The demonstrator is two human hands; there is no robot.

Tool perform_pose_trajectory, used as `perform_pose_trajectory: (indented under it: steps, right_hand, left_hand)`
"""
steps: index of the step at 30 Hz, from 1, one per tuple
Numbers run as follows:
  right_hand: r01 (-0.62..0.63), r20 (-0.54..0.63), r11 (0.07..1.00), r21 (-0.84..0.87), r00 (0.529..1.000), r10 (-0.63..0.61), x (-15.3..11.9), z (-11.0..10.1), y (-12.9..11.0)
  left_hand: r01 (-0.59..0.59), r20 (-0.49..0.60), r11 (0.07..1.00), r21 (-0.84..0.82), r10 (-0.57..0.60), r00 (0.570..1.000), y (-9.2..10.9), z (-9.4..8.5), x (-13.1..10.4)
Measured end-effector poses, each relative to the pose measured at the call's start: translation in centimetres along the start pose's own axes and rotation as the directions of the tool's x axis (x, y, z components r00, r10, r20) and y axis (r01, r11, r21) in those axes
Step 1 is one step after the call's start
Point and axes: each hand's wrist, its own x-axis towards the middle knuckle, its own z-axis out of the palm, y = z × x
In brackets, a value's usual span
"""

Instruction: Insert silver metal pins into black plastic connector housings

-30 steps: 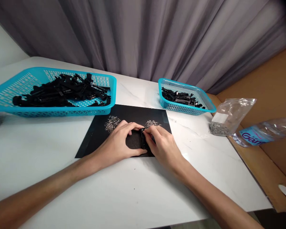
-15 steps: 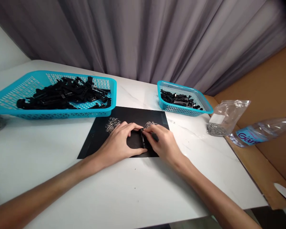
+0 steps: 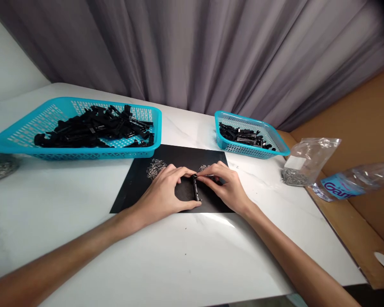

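Note:
A narrow black plastic part is held lengthwise between the thumb and fingers of my left hand, over the black mat. My right hand pinches a thin, slim tool whose kind I cannot make out. Its tip meets the far end of the black part, close to my left fingertips. Behind my left hand lies a pile of small shiny metal pieces. A second metal pile is partly hidden by my right hand.
Left stands a large blue basket heaped with black plastic parts; a smaller blue basket with similar parts is at back right. Farther right are a clear bag of metal pieces and a plastic bottle. Another bag sits far left.
The whole view has shifted slightly, so things sit a little farther right. My right hand has drawn back a bit from the black part, and the slim tool shows more. My left grip stays.

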Motion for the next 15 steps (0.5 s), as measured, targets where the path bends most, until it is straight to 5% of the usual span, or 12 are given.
perform_pose_trajectory:
  steps: [9,15]
  right_hand:
    - [-0.041,0.001,0.998,0.046,0.999,0.041,0.3,0.0,-0.5]
    - [-0.091,-0.1,0.996,-0.007,0.991,0.09,0.2,0.8,-1.2]
  left_hand:
    - [-0.006,0.002,1.0,-0.005,0.006,1.0,0.1,-0.1,0.0]
    - [-0.015,-0.001,1.0,-0.009,0.015,1.0,0.4,-0.1,0.4]
